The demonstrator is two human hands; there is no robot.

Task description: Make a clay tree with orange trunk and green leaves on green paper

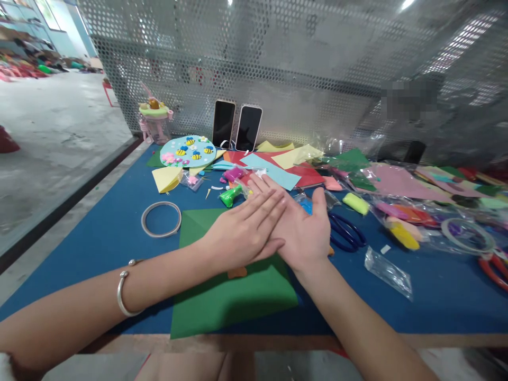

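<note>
My left hand (242, 227) lies palm down across my right hand (304, 233), which is turned palm up. The fingers of both hands are stretched out. Whether anything sits between the palms is hidden. Beneath them a green paper sheet (238, 307) is spread on the blue table mat, with a small orange piece (237, 272) on it. Just beyond my fingers is a bright green lump of clay (230, 196) in clear wrap. Dark blue scissors handles (347, 233) show beside my right hand.
A tape roll (161, 219) lies on the left. Behind it stand a bee-decorated light blue oval (188, 152), a lidded cup (154, 121) and two phones (248, 128). Coloured paper, bagged clay (405, 235), a clear wrapper (389, 273) and red-handled scissors (494, 270) cover the right.
</note>
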